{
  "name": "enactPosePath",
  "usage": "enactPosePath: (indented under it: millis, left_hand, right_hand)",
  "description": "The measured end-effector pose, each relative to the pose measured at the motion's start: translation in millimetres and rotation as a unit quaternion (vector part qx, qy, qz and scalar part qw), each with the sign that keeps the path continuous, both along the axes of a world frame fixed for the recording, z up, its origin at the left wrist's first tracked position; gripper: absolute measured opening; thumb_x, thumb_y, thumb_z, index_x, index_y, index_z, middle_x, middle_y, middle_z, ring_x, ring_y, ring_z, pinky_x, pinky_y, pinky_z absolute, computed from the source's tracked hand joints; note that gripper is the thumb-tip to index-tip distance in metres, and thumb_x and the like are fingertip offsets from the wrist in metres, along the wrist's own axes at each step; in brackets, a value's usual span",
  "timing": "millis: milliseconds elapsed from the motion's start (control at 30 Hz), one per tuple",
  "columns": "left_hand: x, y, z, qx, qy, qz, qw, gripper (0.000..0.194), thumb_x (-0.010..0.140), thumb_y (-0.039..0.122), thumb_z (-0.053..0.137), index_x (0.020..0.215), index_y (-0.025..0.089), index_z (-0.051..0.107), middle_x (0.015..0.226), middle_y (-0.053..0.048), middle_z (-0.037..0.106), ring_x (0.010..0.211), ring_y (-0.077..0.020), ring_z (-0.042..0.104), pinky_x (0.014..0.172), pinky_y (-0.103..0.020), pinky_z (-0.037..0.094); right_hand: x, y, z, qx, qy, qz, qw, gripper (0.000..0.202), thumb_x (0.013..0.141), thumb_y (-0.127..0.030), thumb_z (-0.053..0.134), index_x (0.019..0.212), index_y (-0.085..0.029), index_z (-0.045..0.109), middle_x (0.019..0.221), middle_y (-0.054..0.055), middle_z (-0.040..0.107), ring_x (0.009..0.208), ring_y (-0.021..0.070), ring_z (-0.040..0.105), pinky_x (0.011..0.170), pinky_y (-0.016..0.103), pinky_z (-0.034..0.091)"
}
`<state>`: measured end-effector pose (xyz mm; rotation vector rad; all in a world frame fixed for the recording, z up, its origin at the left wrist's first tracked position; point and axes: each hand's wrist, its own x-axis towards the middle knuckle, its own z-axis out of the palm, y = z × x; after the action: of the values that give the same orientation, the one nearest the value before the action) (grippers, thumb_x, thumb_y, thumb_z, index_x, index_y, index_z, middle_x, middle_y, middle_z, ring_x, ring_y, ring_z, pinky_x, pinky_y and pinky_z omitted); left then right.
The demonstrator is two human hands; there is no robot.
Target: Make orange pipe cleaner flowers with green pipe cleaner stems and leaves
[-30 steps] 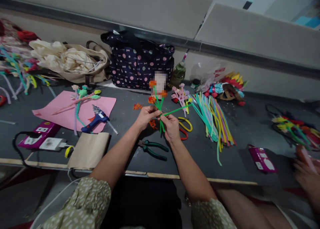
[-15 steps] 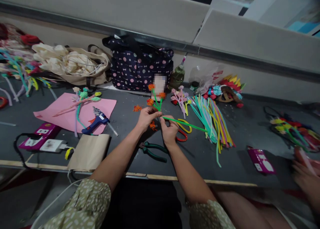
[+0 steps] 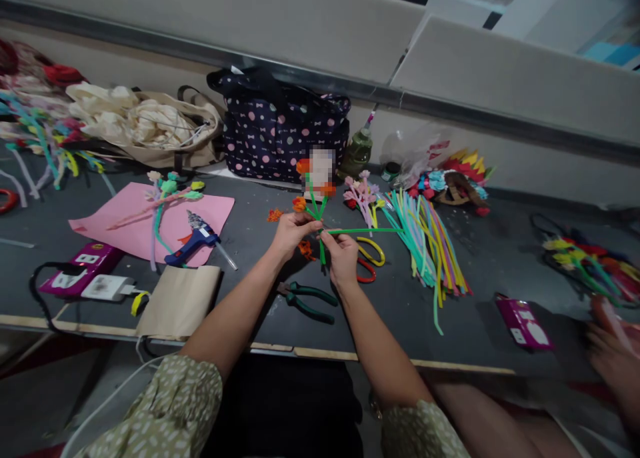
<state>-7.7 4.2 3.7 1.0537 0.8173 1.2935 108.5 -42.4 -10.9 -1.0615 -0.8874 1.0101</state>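
Between thumb and fingers, my left hand (image 3: 295, 237) pinches the green stems of a small bunch of orange pipe-cleaner flowers (image 3: 303, 167), which stand upright above it. My right hand (image 3: 344, 255) is closed on a green pipe cleaner (image 3: 375, 231) that crosses the stems and sticks out level to the right. Green stem ends (image 3: 323, 253) show below the fingertips. Loose orange pieces (image 3: 305, 249) lie under the hands. Green-handled pliers (image 3: 311, 303) rest just in front, and scissors with yellow and red handles (image 3: 371, 251) are partly behind my right hand.
A bundle of coloured pipe cleaners (image 3: 435, 245) lies to the right, near pink and lilac flowers (image 3: 363, 191). Leftward are a blue glue gun (image 3: 197, 238) on pink paper (image 3: 125, 218) and a brown packet (image 3: 180, 301). A dotted bag (image 3: 285, 135) stands behind. Another person's hand (image 3: 613, 341) is far right.
The free end of the green pipe cleaner has swung up from slanting down-right to level. Stem ends now show below my fingers, and my right hand has shifted slightly rightward.
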Motion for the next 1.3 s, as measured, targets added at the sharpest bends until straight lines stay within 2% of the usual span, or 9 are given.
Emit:
enactPosePath:
  millis: [100, 200, 400, 600, 733, 967, 1133, 1300]
  left_hand:
    - [-1, 0, -1.1, -0.001, 0.005, -0.009, 1.000, 0.027, 0.053, 0.032, 0.081, 0.066, 0.012, 0.070, 0.066, -0.004, 0.067, 0.060, -0.0123, 0.058, 0.060, -0.025, 0.045]
    - [-2, -1, -1.5, -0.003, 0.008, -0.020, 1.000, 0.028, 0.054, 0.033, 0.081, 0.068, 0.011, 0.070, 0.069, -0.005, 0.068, 0.062, -0.0130, 0.059, 0.062, -0.025, 0.047]
    - [2, -2, 0.8, 0.002, -0.008, -0.017, 1.000, 0.030, 0.053, 0.034, 0.081, 0.067, 0.012, 0.066, 0.065, -0.002, 0.064, 0.059, -0.0111, 0.057, 0.060, -0.024, 0.046]
    - [6, -3, 0.5, 0.000, -0.026, -0.051, 0.998, 0.031, 0.054, 0.031, 0.081, 0.072, 0.013, 0.065, 0.069, 0.001, 0.061, 0.063, -0.0094, 0.056, 0.065, -0.023, 0.045]
    - [5, -2, 0.9, -0.017, -0.027, -0.031, 0.999, 0.029, 0.053, 0.031, 0.082, 0.069, 0.014, 0.065, 0.067, 0.000, 0.062, 0.062, -0.0091, 0.055, 0.064, -0.022, 0.044]
    - [-1, 4, -2.7, -0.019, -0.037, 0.000, 0.999, 0.027, 0.054, 0.030, 0.082, 0.070, 0.014, 0.067, 0.068, 0.000, 0.064, 0.063, -0.0095, 0.056, 0.065, -0.023, 0.044]
    - [-2, 4, -3.4, -0.026, -0.028, 0.000, 0.999, 0.024, 0.056, 0.031, 0.080, 0.071, 0.016, 0.069, 0.069, -0.001, 0.066, 0.061, -0.0089, 0.055, 0.063, -0.022, 0.043]
    - [-2, 4, -3.0, -0.043, -0.034, -0.004, 0.998, 0.026, 0.055, 0.032, 0.081, 0.072, 0.016, 0.070, 0.068, -0.001, 0.065, 0.059, -0.0086, 0.055, 0.060, -0.022, 0.043]
  right_hand:
    - [0, 1, 2.8, -0.021, 0.065, 0.040, 0.997, 0.018, 0.063, -0.031, 0.074, 0.073, -0.017, 0.067, 0.068, -0.001, 0.069, 0.061, 0.0113, 0.061, 0.066, 0.026, 0.048]
    - [0, 1, 3.2, -0.030, 0.082, 0.056, 0.995, 0.019, 0.063, -0.030, 0.074, 0.074, -0.017, 0.066, 0.067, -0.001, 0.067, 0.061, 0.0112, 0.061, 0.067, 0.026, 0.049]
    - [0, 3, -0.8, 0.022, 0.022, -0.010, 0.999, 0.018, 0.067, -0.032, 0.071, 0.074, -0.017, 0.064, 0.070, -0.001, 0.066, 0.065, 0.0107, 0.058, 0.070, 0.025, 0.047]
    - [3, 2, -1.7, 0.073, -0.077, -0.053, 0.993, 0.015, 0.074, -0.033, 0.065, 0.074, -0.018, 0.064, 0.072, -0.002, 0.061, 0.069, 0.0115, 0.055, 0.070, 0.025, 0.046]
    - [2, -1, -0.4, 0.080, -0.124, -0.032, 0.988, 0.014, 0.075, -0.033, 0.064, 0.078, -0.020, 0.066, 0.077, 0.000, 0.063, 0.076, 0.0134, 0.057, 0.076, 0.027, 0.046]
    - [3, -1, 1.7, 0.063, -0.101, 0.033, 0.992, 0.027, 0.072, -0.033, 0.068, 0.095, -0.020, 0.061, 0.086, 0.001, 0.064, 0.079, 0.0139, 0.060, 0.076, 0.027, 0.048]
    - [8, 0, 5.9, 0.065, -0.107, 0.008, 0.992, 0.025, 0.072, -0.035, 0.067, 0.092, -0.021, 0.062, 0.088, 0.001, 0.064, 0.079, 0.0141, 0.059, 0.077, 0.027, 0.048]
    - [12, -1, 8.5, 0.067, -0.114, 0.000, 0.991, 0.019, 0.075, -0.038, 0.063, 0.083, -0.020, 0.064, 0.080, 0.000, 0.063, 0.074, 0.0141, 0.058, 0.074, 0.028, 0.047]
